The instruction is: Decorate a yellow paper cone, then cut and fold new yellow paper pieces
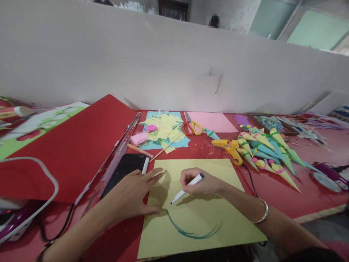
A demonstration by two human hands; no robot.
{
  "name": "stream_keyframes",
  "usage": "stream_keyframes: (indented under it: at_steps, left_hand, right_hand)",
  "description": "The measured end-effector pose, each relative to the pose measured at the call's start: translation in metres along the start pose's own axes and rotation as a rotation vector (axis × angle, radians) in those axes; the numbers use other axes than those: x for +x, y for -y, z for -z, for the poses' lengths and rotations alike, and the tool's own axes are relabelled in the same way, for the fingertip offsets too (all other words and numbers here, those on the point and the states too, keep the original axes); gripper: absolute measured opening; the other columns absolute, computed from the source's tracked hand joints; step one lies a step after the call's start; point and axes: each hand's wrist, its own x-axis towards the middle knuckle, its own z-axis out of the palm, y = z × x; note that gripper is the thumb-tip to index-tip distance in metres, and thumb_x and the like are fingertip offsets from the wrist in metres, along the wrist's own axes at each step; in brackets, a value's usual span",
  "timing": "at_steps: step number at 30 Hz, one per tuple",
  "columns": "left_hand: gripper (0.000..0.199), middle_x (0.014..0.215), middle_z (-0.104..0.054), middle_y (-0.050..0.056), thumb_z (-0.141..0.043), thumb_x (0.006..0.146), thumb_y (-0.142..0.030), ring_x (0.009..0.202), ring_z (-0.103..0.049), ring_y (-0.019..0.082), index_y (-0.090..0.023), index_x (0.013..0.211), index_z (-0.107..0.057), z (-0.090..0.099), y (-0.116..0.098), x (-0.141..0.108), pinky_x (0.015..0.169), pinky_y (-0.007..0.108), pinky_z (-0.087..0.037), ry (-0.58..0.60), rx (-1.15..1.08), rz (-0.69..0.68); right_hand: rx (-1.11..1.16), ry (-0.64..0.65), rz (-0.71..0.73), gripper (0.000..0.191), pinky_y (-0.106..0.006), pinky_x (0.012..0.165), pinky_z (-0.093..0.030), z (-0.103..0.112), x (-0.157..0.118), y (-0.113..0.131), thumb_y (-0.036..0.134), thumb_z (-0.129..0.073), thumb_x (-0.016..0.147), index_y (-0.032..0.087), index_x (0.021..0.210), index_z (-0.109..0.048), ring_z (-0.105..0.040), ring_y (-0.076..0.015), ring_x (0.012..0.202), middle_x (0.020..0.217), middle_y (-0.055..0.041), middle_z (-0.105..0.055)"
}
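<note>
A sheet of yellow paper lies flat before me, with a dark teal curved line drawn on its lower half. My right hand grips a white marker with a dark blue end, its tip pointing down-left just above the line's left end. Spread fingers mark my left hand, which rests over the paper's left edge and holds nothing. Beside its fingers a white marker cap lies near a black phone-like slab.
Behind the paper are yellow and blue paper scraps, scissors and pink paper. A yellow glue gun and several decorated paper cones lie to the right. Large red card leans at left, near a white cable.
</note>
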Motion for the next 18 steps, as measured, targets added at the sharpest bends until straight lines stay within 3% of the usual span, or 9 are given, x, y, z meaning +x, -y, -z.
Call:
stream_keyframes:
  at_steps: [4,12,18]
  left_hand:
    - [0.07,0.134,-0.047,0.006,-0.062,0.063,-0.061,0.094,-0.058,0.024,-0.024,0.122,-0.049,-0.006,0.0,0.001,0.083,0.034,-0.04,0.003,-0.045,-0.012]
    - [0.081,0.13,-0.052,0.007,-0.073,0.054,-0.053,0.093,-0.06,0.025,-0.021,0.124,-0.047,-0.007,-0.001,0.003,0.079,0.035,-0.042,0.063,-0.066,0.01]
    - [0.08,0.135,-0.047,0.008,-0.067,0.058,-0.057,0.095,-0.059,0.025,-0.023,0.127,-0.044,-0.014,0.002,0.0,0.082,0.035,-0.04,0.059,-0.074,0.009]
  right_hand:
    - [-0.005,0.022,-0.011,0.019,-0.015,0.04,-0.031,-0.004,-0.001,-0.003,0.024,-0.07,0.065,0.015,0.063,-0.053,-0.042,-0.0038,0.044,0.052,0.0061,-0.053]
    - [0.019,0.067,-0.109,0.019,-0.013,0.033,-0.03,-0.015,-0.001,0.002,0.027,-0.064,0.072,0.016,0.062,-0.051,-0.042,-0.003,0.037,0.049,0.0065,-0.052]
    - [0.018,-0.014,-0.11,0.02,-0.014,0.032,-0.026,-0.021,0.002,-0.004,0.03,-0.064,0.072,0.017,0.065,-0.051,-0.039,-0.0037,0.036,0.046,0.0074,-0.049]
